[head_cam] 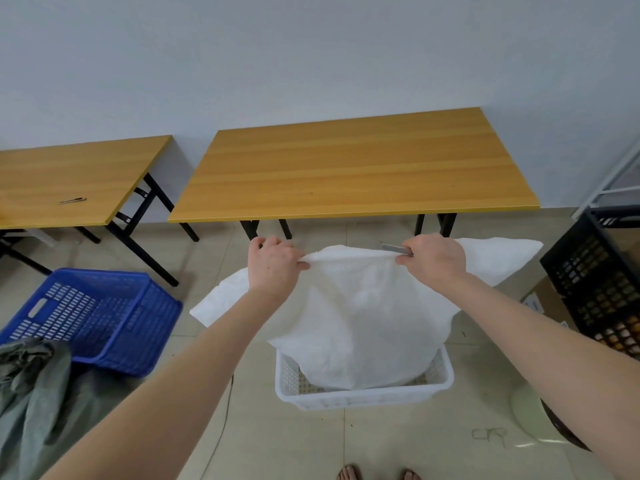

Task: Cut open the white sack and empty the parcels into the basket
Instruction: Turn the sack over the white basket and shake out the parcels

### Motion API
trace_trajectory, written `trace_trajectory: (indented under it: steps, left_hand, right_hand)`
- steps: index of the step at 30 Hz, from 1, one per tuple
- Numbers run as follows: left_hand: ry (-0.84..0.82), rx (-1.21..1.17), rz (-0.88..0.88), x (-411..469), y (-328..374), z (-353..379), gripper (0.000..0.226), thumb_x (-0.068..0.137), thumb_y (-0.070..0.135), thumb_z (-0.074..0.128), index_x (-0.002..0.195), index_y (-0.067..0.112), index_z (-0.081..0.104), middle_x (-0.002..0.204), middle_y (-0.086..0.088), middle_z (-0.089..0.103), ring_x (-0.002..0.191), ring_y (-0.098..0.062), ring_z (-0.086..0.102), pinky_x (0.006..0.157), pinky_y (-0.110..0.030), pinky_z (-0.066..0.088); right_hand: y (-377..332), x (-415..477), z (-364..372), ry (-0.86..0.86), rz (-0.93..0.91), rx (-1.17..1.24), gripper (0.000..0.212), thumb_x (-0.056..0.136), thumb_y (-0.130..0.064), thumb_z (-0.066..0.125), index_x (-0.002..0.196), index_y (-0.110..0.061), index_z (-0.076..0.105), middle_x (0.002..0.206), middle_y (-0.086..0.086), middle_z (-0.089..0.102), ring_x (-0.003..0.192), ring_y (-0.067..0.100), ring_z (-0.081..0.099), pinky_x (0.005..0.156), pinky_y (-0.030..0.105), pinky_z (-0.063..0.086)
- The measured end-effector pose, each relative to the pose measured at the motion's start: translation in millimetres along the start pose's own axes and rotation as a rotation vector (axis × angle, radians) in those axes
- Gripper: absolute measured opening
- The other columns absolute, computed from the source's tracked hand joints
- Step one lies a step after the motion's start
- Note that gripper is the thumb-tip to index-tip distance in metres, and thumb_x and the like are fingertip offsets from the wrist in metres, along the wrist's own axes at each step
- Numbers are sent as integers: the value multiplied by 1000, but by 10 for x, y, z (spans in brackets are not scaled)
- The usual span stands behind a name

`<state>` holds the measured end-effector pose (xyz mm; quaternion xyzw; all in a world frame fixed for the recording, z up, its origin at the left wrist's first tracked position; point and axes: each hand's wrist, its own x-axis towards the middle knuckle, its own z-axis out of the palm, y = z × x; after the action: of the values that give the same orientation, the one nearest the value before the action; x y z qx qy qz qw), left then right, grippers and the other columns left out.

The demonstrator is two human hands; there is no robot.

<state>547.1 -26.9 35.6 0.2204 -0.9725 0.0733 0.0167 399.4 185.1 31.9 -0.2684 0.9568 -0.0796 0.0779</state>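
The white sack point(360, 317) hangs upside down over a white plastic basket point(363, 396) on the floor, its lower end resting inside the basket. My left hand point(277, 265) grips the sack's upper edge on the left. My right hand point(433, 259) grips the upper edge on the right and also holds a grey cutter point(394, 248) against it. No parcels show; the sack covers the inside of the basket.
A wooden table point(353, 168) stands just beyond the sack, a second table point(72, 178) to the left with a small tool point(72, 200) on it. A blue basket point(93, 317) and grey-green cloth point(31, 393) lie left; a black crate point(602, 282) stands right.
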Motion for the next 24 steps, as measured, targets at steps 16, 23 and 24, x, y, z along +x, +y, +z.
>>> trace_trajectory:
  steps: [16, 23, 24]
  left_hand:
    - [3, -63, -5, 261, -39, -559, 25, 94, 42, 48, 106, 29, 66, 112, 3, 66, 112, -23, 51, 90, -34, 31]
    - [-38, -105, -13, 233, -57, -458, 24, 95, 39, 48, 101, 24, 66, 102, -1, 65, 107, -26, 54, 83, -34, 33]
    - [-85, -129, -14, 205, -53, -396, 24, 96, 38, 48, 98, 22, 66, 94, -2, 64, 102, -26, 55, 78, -32, 33]
  right_hand:
    - [1, -68, -513, 57, 35, 119, 38, 90, -44, 56, 62, -20, 49, 61, -4, 49, 68, 24, 53, 53, 27, 35]
    - [44, -49, -380, -35, 75, 218, 35, 89, -45, 58, 62, -23, 52, 61, -2, 51, 62, 21, 53, 53, 27, 37]
    - [68, -42, -327, -64, 84, 218, 37, 89, -44, 58, 59, -23, 48, 60, -2, 50, 58, 19, 51, 50, 26, 35]
